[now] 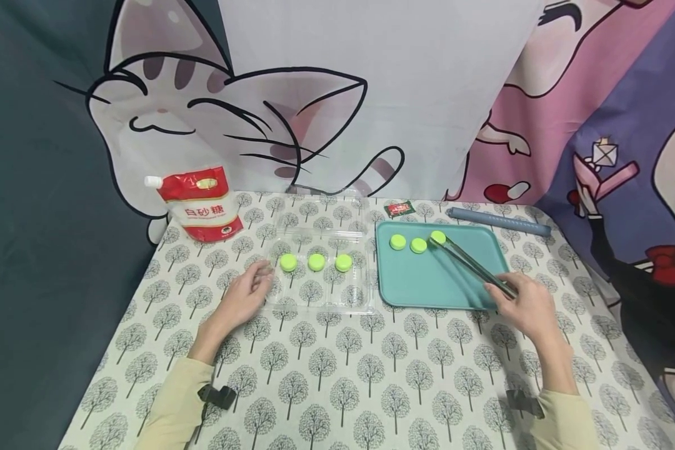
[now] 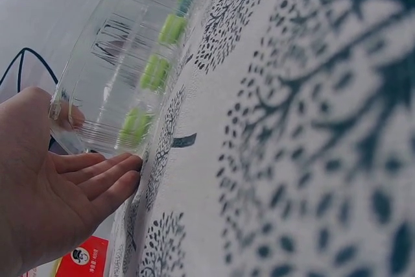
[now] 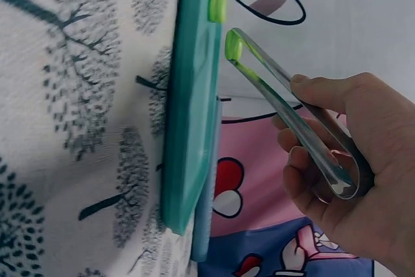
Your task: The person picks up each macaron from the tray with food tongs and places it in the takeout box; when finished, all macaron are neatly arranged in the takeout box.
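Observation:
In the head view, my right hand (image 1: 525, 306) holds metal tongs (image 1: 478, 269) over the teal tray (image 1: 439, 284). The tongs' tips pinch a bright green macaron (image 3: 233, 45), raised off the tray in the right wrist view. Two more macarons, a left one (image 1: 397, 242) and a right one (image 1: 419, 245), lie toward the tray's back. My left hand (image 1: 250, 290) rests at the left side of a clear plastic box (image 1: 315, 309), its fingers fairly straight against the wall in the left wrist view. Three green macarons (image 1: 316, 262) sit in a row inside the box, its lid folded back.
A red and white sugar pouch (image 1: 205, 206) stands at the back left. Behind the tray lie a small red and green packet (image 1: 399, 209) and a blue-grey rod (image 1: 497, 221). A tree-print cloth (image 1: 349, 375) covers the table, and a cartoon curtain (image 1: 427, 50) hangs behind.

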The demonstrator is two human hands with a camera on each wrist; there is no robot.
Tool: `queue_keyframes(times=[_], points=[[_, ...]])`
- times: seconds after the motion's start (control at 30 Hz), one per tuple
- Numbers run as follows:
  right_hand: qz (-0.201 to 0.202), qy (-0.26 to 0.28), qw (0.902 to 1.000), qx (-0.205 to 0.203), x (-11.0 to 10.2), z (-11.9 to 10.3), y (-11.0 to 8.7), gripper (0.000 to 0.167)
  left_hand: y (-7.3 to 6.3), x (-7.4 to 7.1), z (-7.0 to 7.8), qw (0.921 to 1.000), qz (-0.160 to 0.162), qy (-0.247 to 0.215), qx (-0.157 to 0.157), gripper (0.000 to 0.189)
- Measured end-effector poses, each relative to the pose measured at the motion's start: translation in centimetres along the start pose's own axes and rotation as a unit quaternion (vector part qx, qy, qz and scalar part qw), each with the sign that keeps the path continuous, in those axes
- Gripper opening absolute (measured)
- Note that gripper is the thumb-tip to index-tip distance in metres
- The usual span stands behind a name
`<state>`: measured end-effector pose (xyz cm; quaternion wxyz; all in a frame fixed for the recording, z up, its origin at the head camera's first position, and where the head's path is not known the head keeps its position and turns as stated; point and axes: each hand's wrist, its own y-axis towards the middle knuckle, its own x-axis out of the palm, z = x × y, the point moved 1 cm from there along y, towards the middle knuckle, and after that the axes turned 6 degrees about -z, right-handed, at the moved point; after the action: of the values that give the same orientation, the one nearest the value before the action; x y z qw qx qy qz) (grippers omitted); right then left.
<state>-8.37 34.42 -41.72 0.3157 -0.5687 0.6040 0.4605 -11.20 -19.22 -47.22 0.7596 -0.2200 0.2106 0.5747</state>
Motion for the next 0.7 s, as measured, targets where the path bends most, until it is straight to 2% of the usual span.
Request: queue_keyframes(times=[0.27,0.57,0.7], points=[[0.035,0.02,0.999,-0.019,-1.1,-1.9,-0.1,0.033,-0.2,0.0,-0.1,0.9999,-0.006,-0.009,-0.002,0.053],[0.056,0.03,0.995,-0.077,-2.2,-5.3,-0.1,0.03,0.0,0.0,0.1,1.0,-0.004,-0.008,0.001,0.053],[0.064,0.038,0.9905,-0.116,-2.2,-6.7,0.4,0.029,0.0,0.1,0.0,1.0,-0.004,-0.007,0.0,0.053]])
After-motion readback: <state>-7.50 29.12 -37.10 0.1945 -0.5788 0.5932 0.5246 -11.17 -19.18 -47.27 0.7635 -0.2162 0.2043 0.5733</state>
